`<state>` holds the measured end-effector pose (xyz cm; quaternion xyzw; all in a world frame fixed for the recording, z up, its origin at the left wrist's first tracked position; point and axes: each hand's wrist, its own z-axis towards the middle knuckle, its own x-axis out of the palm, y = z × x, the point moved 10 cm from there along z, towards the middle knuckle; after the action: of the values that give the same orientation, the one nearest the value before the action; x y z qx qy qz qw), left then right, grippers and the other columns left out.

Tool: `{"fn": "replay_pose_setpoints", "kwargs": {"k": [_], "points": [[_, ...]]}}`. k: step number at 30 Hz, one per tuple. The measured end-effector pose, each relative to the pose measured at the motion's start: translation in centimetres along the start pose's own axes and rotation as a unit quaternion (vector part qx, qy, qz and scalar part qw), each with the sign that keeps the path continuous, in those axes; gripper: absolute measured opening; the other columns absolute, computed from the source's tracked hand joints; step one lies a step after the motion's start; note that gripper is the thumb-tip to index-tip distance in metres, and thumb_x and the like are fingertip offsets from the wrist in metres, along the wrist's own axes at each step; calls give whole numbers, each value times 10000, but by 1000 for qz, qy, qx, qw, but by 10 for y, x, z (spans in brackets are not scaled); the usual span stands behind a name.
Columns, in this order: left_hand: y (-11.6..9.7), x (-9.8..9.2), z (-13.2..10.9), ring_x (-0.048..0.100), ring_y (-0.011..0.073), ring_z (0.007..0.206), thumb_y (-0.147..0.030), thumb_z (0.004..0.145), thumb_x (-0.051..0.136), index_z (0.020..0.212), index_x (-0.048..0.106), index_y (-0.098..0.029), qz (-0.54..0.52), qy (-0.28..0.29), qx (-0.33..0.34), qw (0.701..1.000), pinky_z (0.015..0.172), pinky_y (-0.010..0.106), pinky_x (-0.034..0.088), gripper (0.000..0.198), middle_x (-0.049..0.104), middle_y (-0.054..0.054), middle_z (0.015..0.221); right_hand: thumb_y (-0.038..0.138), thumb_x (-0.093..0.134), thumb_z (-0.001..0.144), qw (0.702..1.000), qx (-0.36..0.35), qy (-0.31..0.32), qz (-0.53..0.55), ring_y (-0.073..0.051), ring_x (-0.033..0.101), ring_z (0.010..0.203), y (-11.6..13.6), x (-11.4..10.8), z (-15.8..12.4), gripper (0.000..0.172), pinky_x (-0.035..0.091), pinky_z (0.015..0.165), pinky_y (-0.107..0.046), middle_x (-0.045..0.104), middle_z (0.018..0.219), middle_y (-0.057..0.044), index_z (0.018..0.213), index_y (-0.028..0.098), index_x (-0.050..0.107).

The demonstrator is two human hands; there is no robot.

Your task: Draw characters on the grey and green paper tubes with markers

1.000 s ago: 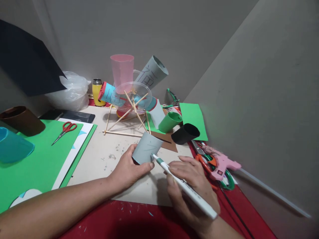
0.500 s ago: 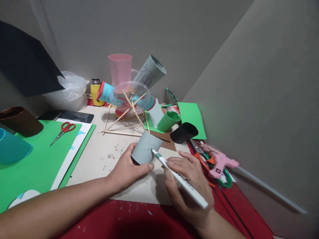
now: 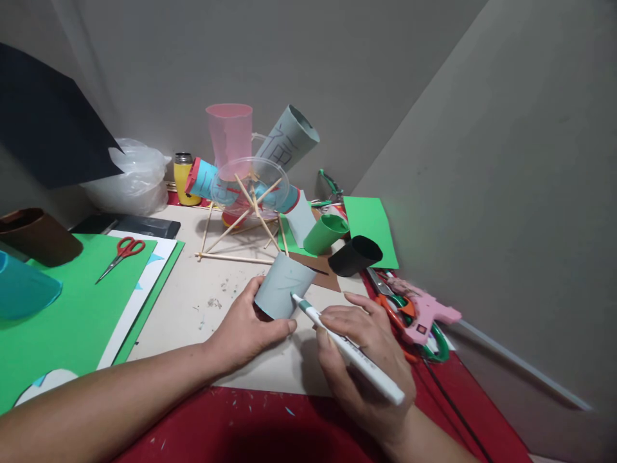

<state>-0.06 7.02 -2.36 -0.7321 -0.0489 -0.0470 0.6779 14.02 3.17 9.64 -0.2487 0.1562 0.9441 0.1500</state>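
Left grip [image 3: 243,331] holds cup [image 3: 282,292], right grip [image 3: 373,337] marker [image 3: 349,352], over board [image 3: 193,308] beside grey wall [image 3: 482,128].

I am seeing a grey rolled-paper tube [image 3: 283,286] carrying faint darker strokes, a white plastic marker [image 3: 347,350] showing a teal-green tip, a flat green paper sheet [image 3: 72,308], red-handled metal scissors [image 3: 120,252], a pink plastic glue gun [image 3: 427,315] and a black rolled-paper tube [image 3: 355,255]

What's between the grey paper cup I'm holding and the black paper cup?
In the head view, a flat brown paper piece lies between the grey paper cup and the black paper cup.
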Motion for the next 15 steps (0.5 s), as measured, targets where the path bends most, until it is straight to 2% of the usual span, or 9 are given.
{"fn": "replay_pose_setpoints", "kwargs": {"k": [7, 15], "points": [[-1, -1, -1, 588, 184, 897, -286, 734, 792, 1198, 525, -195, 12, -14, -5, 1000, 810, 307, 481, 543, 644, 36, 1025, 52, 576, 836, 1000, -1, 12, 1, -146, 700, 645, 6, 2, 4, 179, 487, 930, -450, 690, 725, 10, 969, 173, 566], [-6, -2, -2, 597, 194, 887, -274, 725, 755, 1222, 533, -193, 57, -26, -20, 998, 787, 308, 472, 550, 650, 38, 1037, 54, 555, 830, 999, 12, 33, -7, -138, 672, 573, 9, 6, 6, 188, 520, 877, -442, 675, 671, 42, 932, 212, 550]]}}
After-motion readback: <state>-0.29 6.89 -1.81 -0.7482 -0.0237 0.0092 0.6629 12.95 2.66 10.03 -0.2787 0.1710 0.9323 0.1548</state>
